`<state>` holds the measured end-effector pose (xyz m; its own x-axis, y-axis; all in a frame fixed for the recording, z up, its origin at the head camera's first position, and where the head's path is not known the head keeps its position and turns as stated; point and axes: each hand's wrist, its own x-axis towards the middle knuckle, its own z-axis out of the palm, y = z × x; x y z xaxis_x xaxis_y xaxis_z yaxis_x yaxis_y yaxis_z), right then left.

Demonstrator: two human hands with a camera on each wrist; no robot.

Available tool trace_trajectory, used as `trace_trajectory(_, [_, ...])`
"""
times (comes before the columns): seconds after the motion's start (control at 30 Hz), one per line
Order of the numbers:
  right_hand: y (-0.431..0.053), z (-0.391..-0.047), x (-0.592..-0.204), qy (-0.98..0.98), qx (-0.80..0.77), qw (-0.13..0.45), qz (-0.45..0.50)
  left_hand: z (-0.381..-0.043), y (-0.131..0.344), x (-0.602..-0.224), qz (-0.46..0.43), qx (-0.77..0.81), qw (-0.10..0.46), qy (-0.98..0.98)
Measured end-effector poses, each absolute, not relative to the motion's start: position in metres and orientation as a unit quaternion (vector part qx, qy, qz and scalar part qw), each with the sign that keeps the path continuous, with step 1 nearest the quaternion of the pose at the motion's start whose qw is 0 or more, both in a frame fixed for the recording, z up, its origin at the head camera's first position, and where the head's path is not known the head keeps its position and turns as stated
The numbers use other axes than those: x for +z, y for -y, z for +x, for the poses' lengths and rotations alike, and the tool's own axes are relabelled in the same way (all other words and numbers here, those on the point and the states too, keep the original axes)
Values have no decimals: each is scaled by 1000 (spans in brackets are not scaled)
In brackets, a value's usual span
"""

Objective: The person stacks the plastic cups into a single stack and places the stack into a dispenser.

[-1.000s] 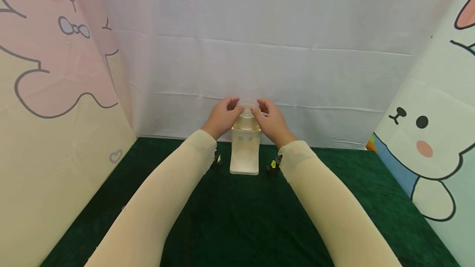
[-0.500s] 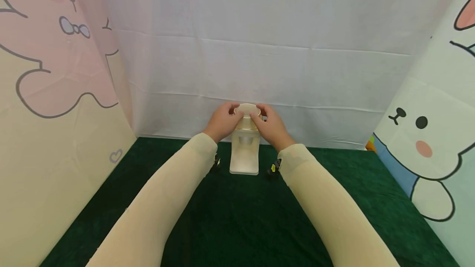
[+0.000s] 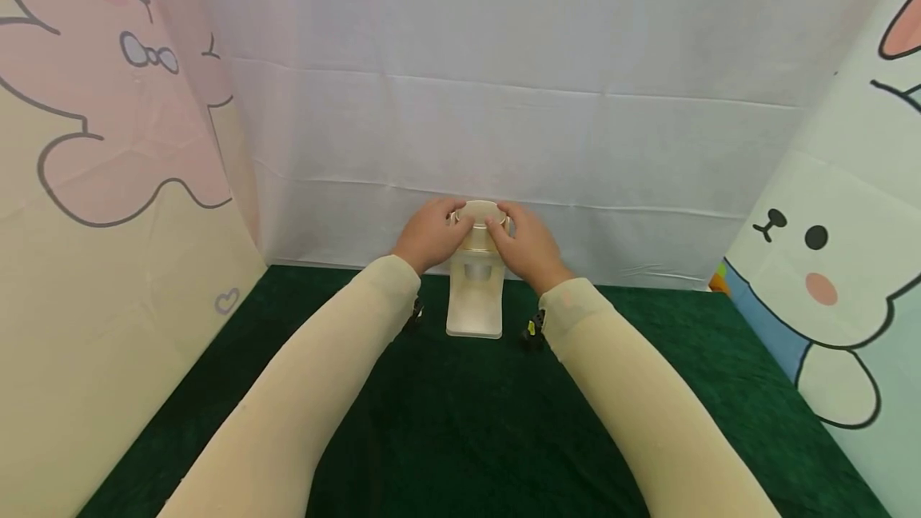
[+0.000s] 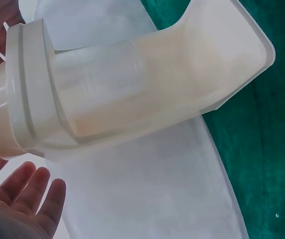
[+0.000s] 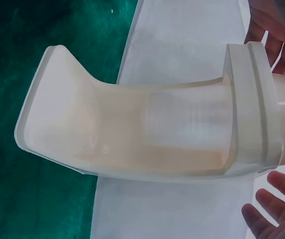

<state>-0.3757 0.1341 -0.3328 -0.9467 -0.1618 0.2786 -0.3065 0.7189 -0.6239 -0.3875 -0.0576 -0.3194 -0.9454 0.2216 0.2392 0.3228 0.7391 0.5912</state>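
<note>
A cream plastic stand point(image 3: 474, 321) with a flat foot and an open front rises at the back middle of the table. Seated in its thick collar point(image 5: 251, 109) is a round container; its pale top point(image 3: 480, 213) shows in the head view. Its frosted, see-through cylinder point(image 4: 100, 74) hangs below the collar inside the stand. My left hand point(image 3: 433, 233) grips the container's rim from the left, thumb on the near side. From the right, my right hand point(image 3: 528, 243) holds the same rim with thumb and forefinger. The other fingers spread loosely beside the container in both wrist views.
Dark green cloth point(image 3: 468, 422) covers the table. A white hanging sheet point(image 3: 540, 102) stands close behind the stand. Side walls carry cartoon prints, a pink animal point(image 3: 137, 126) at left and a white one point(image 3: 849, 262) at right.
The container has come down into the stand, both hands lowering with it, and its cylinder now shows below the collar. Over the last half second the hands have hardly moved.
</note>
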Motion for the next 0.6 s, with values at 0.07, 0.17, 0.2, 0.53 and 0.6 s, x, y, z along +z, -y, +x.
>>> trace_trajectory(0.07, [-135,-375,-331,924,345,103,129,-388,59,-318,-152,-333,73,928])
trace_trajectory(0.17, [-137,-373,-330,924,345,98,130,-387,63,-317,-148,-344,63,925])
trace_trajectory(0.2, [-139,-372,-330,924,347,95,130,-386,65,-317,-145,-349,61,924])
trace_trajectory(0.53, [-173,-348,-332,942,307,55,121,-358,91,-328,-161,-261,70,949])
trace_trajectory(0.6, [-181,-341,-332,948,291,47,122,-349,97,-335,-171,-212,75,959])
